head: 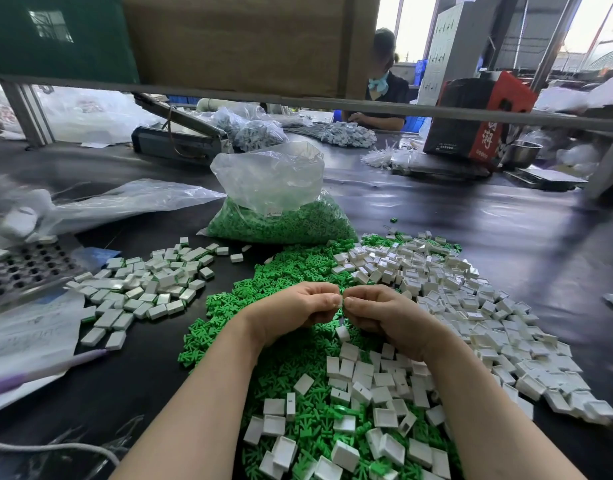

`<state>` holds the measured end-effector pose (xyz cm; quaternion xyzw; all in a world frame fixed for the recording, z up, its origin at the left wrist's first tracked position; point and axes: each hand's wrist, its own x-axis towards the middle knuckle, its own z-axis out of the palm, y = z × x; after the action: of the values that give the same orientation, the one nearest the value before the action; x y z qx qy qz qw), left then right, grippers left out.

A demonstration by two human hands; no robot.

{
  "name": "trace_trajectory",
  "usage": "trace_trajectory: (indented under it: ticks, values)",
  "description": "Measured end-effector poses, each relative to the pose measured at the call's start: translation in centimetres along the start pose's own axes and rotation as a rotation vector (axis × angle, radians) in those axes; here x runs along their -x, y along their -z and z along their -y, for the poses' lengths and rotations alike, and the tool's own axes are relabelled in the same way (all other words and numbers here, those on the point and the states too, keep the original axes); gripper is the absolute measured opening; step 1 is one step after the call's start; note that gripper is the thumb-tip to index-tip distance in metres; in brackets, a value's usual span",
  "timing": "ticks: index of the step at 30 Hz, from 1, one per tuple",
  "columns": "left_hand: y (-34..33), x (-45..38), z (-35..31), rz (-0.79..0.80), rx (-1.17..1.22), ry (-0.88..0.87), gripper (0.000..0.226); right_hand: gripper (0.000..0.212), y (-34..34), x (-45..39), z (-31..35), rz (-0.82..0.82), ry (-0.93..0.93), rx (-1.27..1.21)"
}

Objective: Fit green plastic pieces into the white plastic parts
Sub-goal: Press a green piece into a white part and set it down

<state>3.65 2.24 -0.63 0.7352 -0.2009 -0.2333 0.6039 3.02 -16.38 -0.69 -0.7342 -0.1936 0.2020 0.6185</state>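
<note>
1. Where the two hands meet above the middle of the black table (471, 216), the left hand (291, 308) and the right hand (381, 317) are both curled, thumb tips almost touching.
2. A sliver of a white part (340, 301) shows between the thumbs; both hands appear to pinch it, though most of it is hidden by the fingers, and whether a green piece is with it cannot be told.
3. Loose green pieces (298, 271) lie heaped on the table under and around both forearms.
4. Empty white parts (454, 299) form a broad heap to the right of the hands and spill toward the viewer over the green pieces.
5. A separate group of white blocks (149, 285), some showing green at their edges, lies to the left, well apart from the hands.
6. A clear plastic bag (277, 202) holding more green pieces stands behind the heaps.
7. A perforated metal tray (28, 268) sits at the far left edge.
8. Another person (384, 81) sits at the far side of the table, beside a red and black box (478, 116).
</note>
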Motion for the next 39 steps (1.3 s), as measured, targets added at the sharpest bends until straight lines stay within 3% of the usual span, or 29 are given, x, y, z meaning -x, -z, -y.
trace_trajectory:
  ticks: [5,8,12,20,25,31,39]
  values:
    - [0.2,-0.2,0.4,-0.004,0.041,0.022,0.013,0.026,0.2,0.0,-0.2,0.006,-0.009,0.025]
    - [0.3,-0.2,0.5,0.012,0.036,0.017,0.006,0.021,0.3,0.0,-0.3,0.023,-0.003,0.014]
    - [0.4,-0.1,0.5,0.012,0.026,0.017,0.015,0.013,0.2,0.1,-0.3,0.032,0.011,0.004]
    - [0.1,-0.1,0.4,-0.080,-0.048,-0.034,0.026,0.033,-0.1,-0.1,-0.2,-0.065,0.011,0.135]
    - [0.0,-0.4,0.3,-0.108,-0.075,-0.027,0.029,0.034,-0.2,-0.4,-0.4,-0.087,-0.015,0.121]
    - [-0.2,-0.4,-0.2,-0.043,-0.053,-0.031,0.019,0.025,0.1,-0.4,-0.8,-0.022,-0.012,-0.128]
    - [0.2,0.1,-0.5,0.021,-0.109,0.018,0.025,0.024,0.6,-0.5,-0.9,0.088,-0.039,-0.085]
